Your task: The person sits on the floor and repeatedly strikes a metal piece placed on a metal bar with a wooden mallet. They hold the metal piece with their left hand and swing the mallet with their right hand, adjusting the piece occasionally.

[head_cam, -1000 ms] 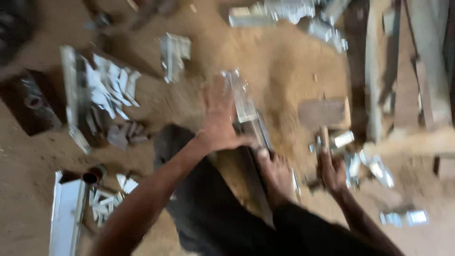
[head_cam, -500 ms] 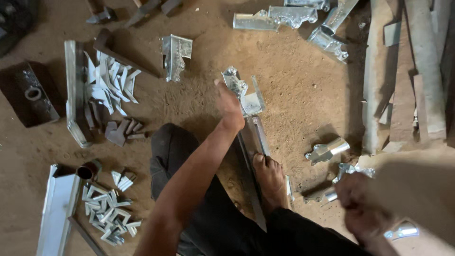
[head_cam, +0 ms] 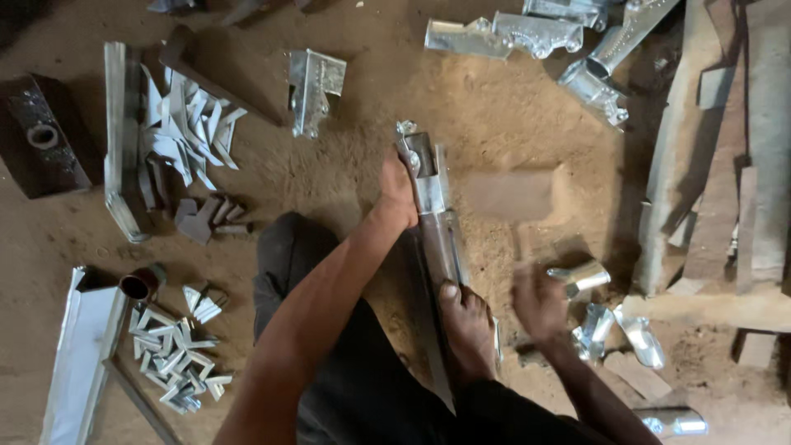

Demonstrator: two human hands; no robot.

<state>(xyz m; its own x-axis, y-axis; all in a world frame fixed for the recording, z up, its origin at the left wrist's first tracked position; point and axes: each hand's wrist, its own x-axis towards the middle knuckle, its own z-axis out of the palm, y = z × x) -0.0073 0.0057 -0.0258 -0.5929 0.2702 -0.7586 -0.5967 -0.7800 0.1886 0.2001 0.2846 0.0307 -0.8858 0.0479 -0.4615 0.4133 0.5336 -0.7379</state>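
Note:
My left hand grips a shiny galvanised bracket and holds it against the far end of a long dark metal bar lying on the sandy ground. My bare foot presses on the bar's near part. My right hand is closed on the handle of a hammer. Its blurred head is just right of the bracket.
A pile of triangular metal offcuts and a metal channel lie at left, beside a dark block. Smaller offcuts sit lower left. Galvanised brackets lie top right, curved metal pieces by my right hand, wooden planks at right.
My right hand rose toward the camera and has come back down with the hammer, its head now beside the bracket. The left hand stays on the bracket, the foot on the bar.

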